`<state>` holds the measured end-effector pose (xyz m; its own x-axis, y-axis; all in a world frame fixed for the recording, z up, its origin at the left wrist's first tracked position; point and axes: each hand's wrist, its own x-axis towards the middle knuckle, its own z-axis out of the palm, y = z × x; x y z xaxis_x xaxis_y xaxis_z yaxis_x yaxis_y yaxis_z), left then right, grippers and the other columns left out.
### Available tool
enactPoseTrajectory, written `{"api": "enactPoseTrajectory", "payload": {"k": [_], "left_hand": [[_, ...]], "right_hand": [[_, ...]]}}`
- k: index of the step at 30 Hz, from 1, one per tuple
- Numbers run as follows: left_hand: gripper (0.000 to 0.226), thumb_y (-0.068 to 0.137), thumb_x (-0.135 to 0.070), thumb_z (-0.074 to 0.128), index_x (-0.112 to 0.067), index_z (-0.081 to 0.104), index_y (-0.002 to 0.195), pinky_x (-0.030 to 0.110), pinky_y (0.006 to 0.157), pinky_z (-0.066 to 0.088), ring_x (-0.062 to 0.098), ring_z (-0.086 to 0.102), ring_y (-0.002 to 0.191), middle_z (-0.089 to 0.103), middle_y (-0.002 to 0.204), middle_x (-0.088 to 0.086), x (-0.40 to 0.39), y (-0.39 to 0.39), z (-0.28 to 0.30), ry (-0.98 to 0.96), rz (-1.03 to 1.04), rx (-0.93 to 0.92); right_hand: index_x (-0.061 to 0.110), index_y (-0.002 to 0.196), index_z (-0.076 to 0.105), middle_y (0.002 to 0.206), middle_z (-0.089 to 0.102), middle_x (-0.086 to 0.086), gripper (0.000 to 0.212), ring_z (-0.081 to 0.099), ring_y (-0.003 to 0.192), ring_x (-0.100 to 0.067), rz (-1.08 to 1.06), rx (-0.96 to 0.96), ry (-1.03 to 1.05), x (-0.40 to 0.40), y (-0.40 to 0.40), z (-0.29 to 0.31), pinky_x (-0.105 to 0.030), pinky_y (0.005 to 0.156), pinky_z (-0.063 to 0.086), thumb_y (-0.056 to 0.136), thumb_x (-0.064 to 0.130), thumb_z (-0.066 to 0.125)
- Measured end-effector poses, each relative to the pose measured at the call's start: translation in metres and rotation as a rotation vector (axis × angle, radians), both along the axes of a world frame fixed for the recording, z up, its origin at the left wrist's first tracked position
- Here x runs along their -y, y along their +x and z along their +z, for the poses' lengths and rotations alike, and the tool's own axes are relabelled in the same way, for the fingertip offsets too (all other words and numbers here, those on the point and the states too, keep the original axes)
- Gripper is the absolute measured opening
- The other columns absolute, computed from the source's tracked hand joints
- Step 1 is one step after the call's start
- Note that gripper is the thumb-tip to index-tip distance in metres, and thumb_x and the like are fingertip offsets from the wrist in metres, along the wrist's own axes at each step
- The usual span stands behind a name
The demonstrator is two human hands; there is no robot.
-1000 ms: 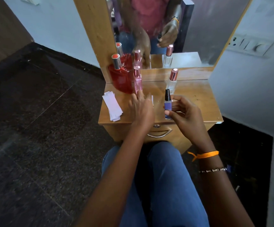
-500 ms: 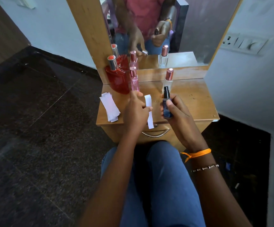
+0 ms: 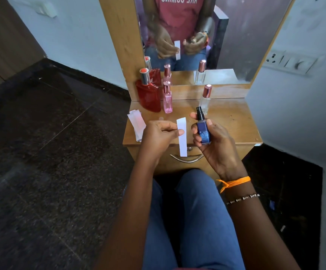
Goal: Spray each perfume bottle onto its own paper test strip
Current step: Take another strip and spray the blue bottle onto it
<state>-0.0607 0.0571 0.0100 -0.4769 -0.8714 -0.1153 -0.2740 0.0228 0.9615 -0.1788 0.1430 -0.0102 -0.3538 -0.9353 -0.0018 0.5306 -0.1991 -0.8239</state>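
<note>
The right hand (image 3: 214,141) has its fingers curled round a small blue bottle (image 3: 203,131), its black sprayer up and uncapped. The left hand (image 3: 158,135) pinches a white paper strip (image 3: 182,136) near its middle, upright, just beside the bottle. Both are held over the front of the counter (image 3: 234,123). Behind stand 3 capped bottles, red (image 3: 148,96), pink (image 3: 167,99) and clear (image 3: 205,99); spare strips (image 3: 136,122) lie at the left.

Upright blue bottle (image 3: 203,132) beside strip (image 3: 182,136)
</note>
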Motion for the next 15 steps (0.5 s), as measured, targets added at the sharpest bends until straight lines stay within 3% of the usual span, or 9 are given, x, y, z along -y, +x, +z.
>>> {"api": "enactPoseTrajectory", "payload": {"k": [3, 6, 8, 10, 12, 15], "left_hand": [[0.006, 0.081, -0.007, 0.068, -0.009, 0.073, 0.081, 0.040, 0.107, 0.041, 0.007, 0.064, 0.078, 0.071, 0.080, 0.006, -0.004, 0.003, 0.007, 0.006, 0.002, 0.006], [0.010, 0.084, -0.005, 0.064, -0.009, 0.073, 0.086, 0.034, 0.103, 0.043, 0.009, 0.062, 0.075, 0.068, 0.076, -0.002, -0.009, 0.003, 0.012, 0.029, 0.012, -0.009], [0.014, 0.086, -0.003, 0.062, -0.007, 0.070, 0.097, 0.025, 0.086, 0.051, 0.004, 0.060, 0.075, 0.064, 0.077, -0.010, -0.011, 0.002, 0.013, 0.077, 0.012, -0.015], [0.021, 0.086, -0.004, 0.061, -0.008, 0.067, 0.106, 0.014, 0.070, 0.053, 0.003, 0.061, 0.078, 0.064, 0.081, -0.010, -0.012, 0.002, 0.013, 0.139, 0.001, -0.018], [0.027, 0.087, -0.004, 0.061, -0.008, 0.064, 0.113, 0.006, 0.058, 0.050, 0.002, 0.061, 0.078, 0.065, 0.084, -0.008, -0.014, 0.001, 0.013, 0.207, -0.005, -0.029], [0.029, 0.087, -0.003, 0.061, -0.012, 0.063, 0.114, 0.010, 0.064, 0.052, 0.001, 0.061, 0.075, 0.063, 0.079, -0.008, -0.018, 0.000, 0.015, 0.257, -0.014, -0.054]], "right_hand": [[0.008, 0.121, 0.054, 0.071, 0.055, -0.003, 0.034, 0.040, 0.052, -0.008, 0.002, 0.037, -0.011, -0.001, 0.001, 0.001, -0.017, 0.048, 0.034, 0.099, 0.021, 0.031], [0.020, 0.124, 0.050, 0.070, 0.052, -0.002, 0.030, 0.038, 0.051, -0.008, -0.024, 0.002, 0.002, -0.002, 0.002, 0.001, -0.018, 0.046, 0.030, 0.100, 0.023, 0.032], [0.028, 0.127, 0.049, 0.073, 0.048, -0.003, 0.031, 0.036, 0.053, -0.009, -0.023, -0.098, -0.001, -0.004, 0.001, 0.001, -0.019, 0.047, 0.030, 0.100, 0.020, 0.036], [0.031, 0.130, 0.046, 0.078, 0.048, 0.000, 0.043, 0.038, 0.055, -0.007, -0.086, -0.371, 0.048, -0.007, 0.000, 0.003, -0.018, 0.049, 0.033, 0.096, 0.006, 0.043], [0.028, 0.130, 0.046, 0.092, 0.052, 0.009, 0.054, 0.047, 0.063, -0.002, -0.201, -0.802, 0.102, -0.008, -0.001, 0.003, -0.014, 0.059, 0.040, 0.088, -0.006, 0.048], [0.022, 0.128, 0.048, 0.112, 0.059, 0.006, 0.057, 0.058, 0.091, -0.009, -0.273, -1.232, 0.147, -0.005, 0.000, -0.001, -0.017, 0.077, 0.042, 0.081, -0.009, 0.053]]}}
